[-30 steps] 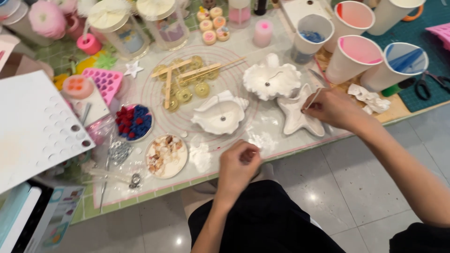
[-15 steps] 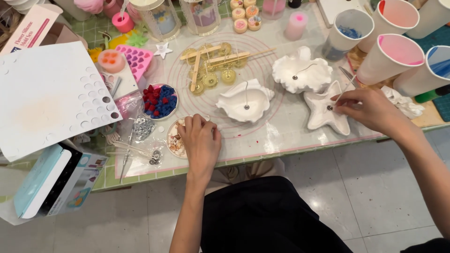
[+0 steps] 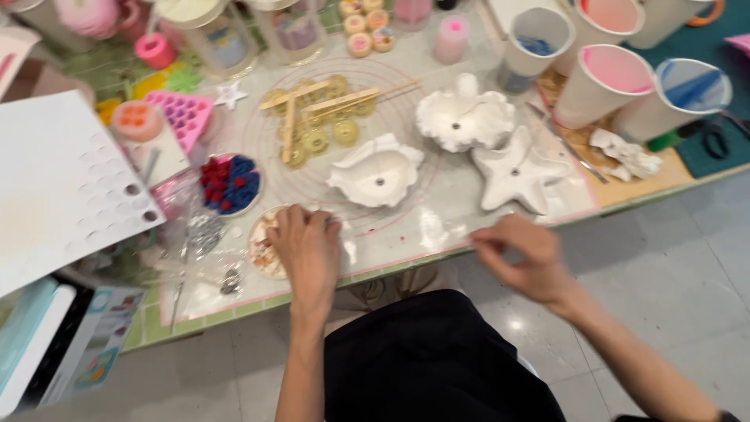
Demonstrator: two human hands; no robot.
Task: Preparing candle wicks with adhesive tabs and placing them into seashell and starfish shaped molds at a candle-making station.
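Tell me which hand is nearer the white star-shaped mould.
Right. The right hand hovers just below the star-shaped mould at the table edge; the left hand rests on a small dish, well left of it.

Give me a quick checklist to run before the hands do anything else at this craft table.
1. Left hand on the small dish of bits: ok, fingers rest on it.
2. Right hand free of tools: cannot tell, blurred.
3. Star mould upright: ok.
4. Shell mould clear of both hands: ok.
5. Paper cups standing upright: ok.
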